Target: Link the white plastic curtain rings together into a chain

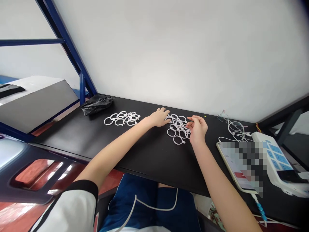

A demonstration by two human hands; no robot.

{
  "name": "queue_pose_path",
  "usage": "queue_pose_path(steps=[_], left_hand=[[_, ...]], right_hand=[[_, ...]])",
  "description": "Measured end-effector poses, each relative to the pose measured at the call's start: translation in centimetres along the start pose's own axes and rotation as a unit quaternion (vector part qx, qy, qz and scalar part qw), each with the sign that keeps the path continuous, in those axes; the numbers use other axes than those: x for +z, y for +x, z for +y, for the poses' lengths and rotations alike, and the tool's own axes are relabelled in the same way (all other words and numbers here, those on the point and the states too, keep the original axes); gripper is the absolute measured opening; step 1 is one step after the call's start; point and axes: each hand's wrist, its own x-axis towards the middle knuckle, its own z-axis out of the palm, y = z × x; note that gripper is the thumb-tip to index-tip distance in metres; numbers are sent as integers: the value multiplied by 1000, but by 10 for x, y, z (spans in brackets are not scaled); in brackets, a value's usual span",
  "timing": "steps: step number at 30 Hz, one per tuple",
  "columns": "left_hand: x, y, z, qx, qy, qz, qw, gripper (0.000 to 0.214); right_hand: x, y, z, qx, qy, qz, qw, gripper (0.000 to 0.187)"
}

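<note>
Two heaps of white plastic rings lie on the black table. My left hand rests palm down at the left edge of the right heap, its fingertips touching a ring there. My right hand hovers at that heap's right side, fingers curled and pinched toward the rings; whether a ring sits between them I cannot make out. The left heap lies untouched, a forearm's width left of my left hand.
A crumpled black bag sits at the table's back left. At the right are a coil of white cable, a phone and a white power strip. A blue metal frame rises at the left.
</note>
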Motion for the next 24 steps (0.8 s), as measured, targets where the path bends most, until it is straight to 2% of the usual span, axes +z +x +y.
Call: queue_pose_path(steps=[2,5,11,14,16,19,21,24], left_hand=[[17,13,-4,13,-20,6,1000,48],[32,14,-3,25,-39,29,999,43],[33,-18,-8,55,-71,52,995,38],[32,-32,-18,65,-93,64,991,36],[32,-39,-24,76,-122,83,986,34],[32,-45,-30,87,-150,98,980,31],[32,-45,-32,79,-161,112,977,30],[34,-41,-33,44,-152,154,975,30]], right_hand=[[-1,1,2,-19,-10,4,1000,17],[-1,1,3,-33,-18,5,999,16],[2,-4,4,-28,-31,-16,999,14],[0,-7,7,-71,-116,-76,988,12],[-1,-9,11,-147,-240,-148,948,10],[0,-9,16,-254,-399,-243,847,9],[4,-7,19,-285,-462,-273,794,12],[14,-1,24,-286,-546,-275,738,13]])
